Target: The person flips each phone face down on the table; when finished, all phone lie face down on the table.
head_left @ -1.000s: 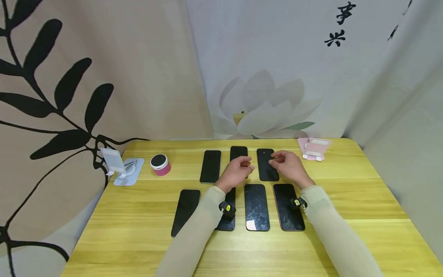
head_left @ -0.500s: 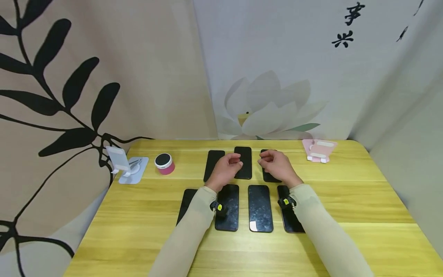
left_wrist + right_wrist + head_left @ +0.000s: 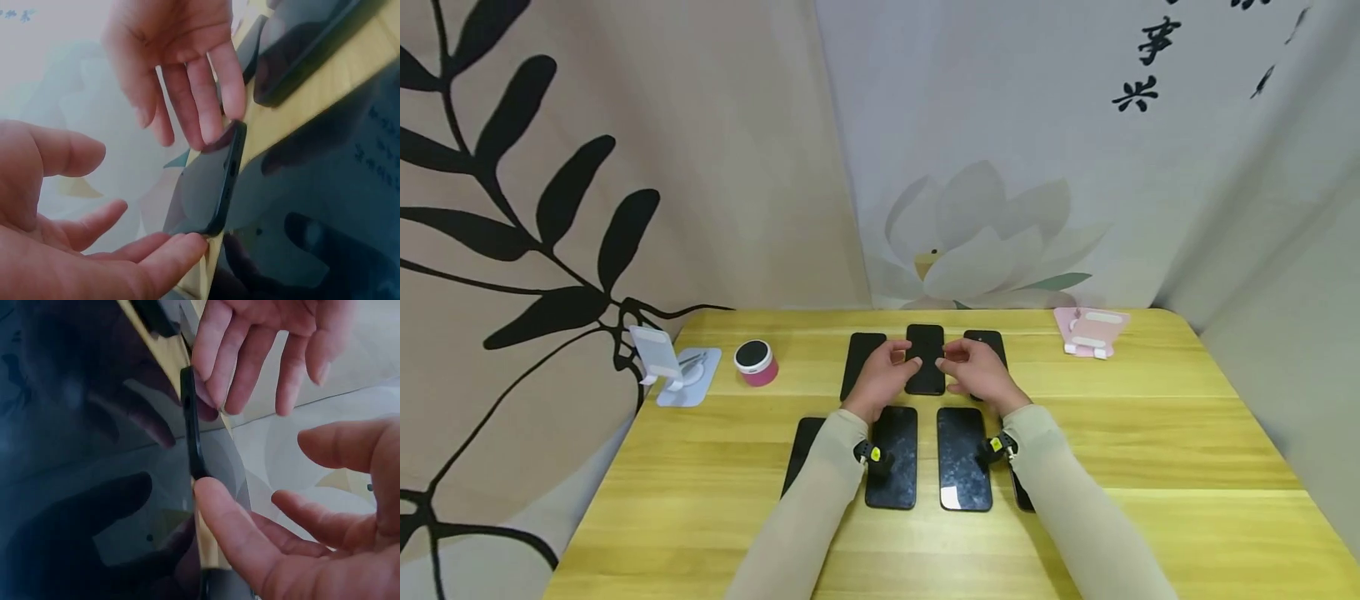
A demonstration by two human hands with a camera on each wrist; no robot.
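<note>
While a flat black phone (image 3: 925, 360) is kept between them in the middle of the back row, the left hand (image 3: 880, 379) and the right hand (image 3: 981, 371) are held at its two long sides. Nothing is gripped by either hand; both are left loose, with fingers softly bent. Whether the phone's thin, rounded edges are really touched cannot be told.

Another smooth black phone (image 3: 856, 354) is partly covered by the left hand, and one more phone (image 3: 988, 338) by the right. Nearer, four shiny phones (image 3: 892, 479) are laid in a row, and a smudged phone (image 3: 961, 467) among them is lit by a small white glow. The long sleeves (image 3: 805, 521) are made of soft, pale cloth.

The tabletop (image 3: 715, 525) is made of smooth yellow wood, striped with grain. At its left, a round pink pot (image 3: 760, 372) is topped with black and white, near a pale, bent stand (image 3: 657, 352). At its right, a pink stand (image 3: 1093, 329) is seen. Behind, a folded curtain (image 3: 737, 167) is printed with black leaves.
</note>
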